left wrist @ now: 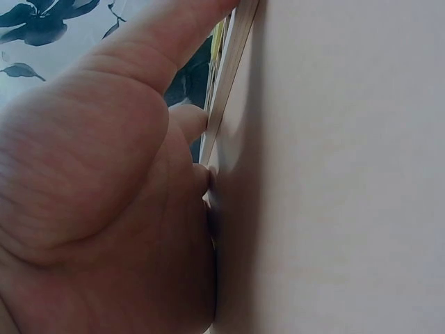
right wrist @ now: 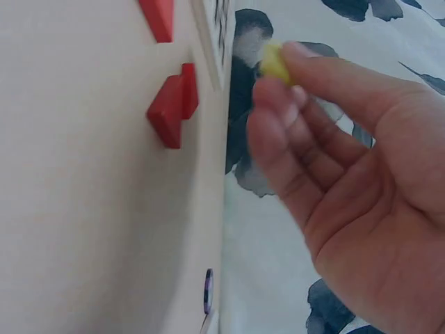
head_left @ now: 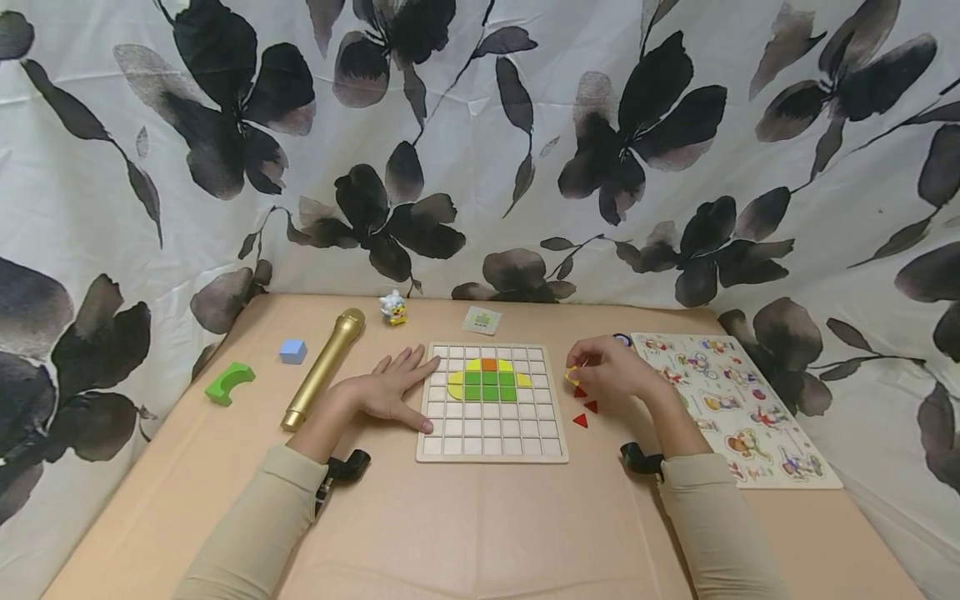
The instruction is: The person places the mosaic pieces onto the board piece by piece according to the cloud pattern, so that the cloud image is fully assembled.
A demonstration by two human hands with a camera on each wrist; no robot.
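Observation:
My left hand (head_left: 386,392) rests with spread fingers at the left edge of a white grid board (head_left: 491,429), thumb and fingertips touching its rim. Green squares (head_left: 490,379), yellow pieces (head_left: 455,386) with curved edges and one orange square (head_left: 489,365) form a shape in its upper half. Beside the board's right edge, my right hand (head_left: 611,368) pinches a small yellow piece (right wrist: 275,64) between thumb and fingers, raised off the table in the right wrist view. Three red triangles (head_left: 581,421) lie below that hand. My left palm hides part of the board in the left wrist view.
To the left lie a gold microphone-like tube (head_left: 324,367), a blue block (head_left: 292,352) and a green arch block (head_left: 229,384). A small figurine (head_left: 393,308) and a pattern card (head_left: 482,320) sit behind the board. A picture board (head_left: 738,408) lies under the right forearm.

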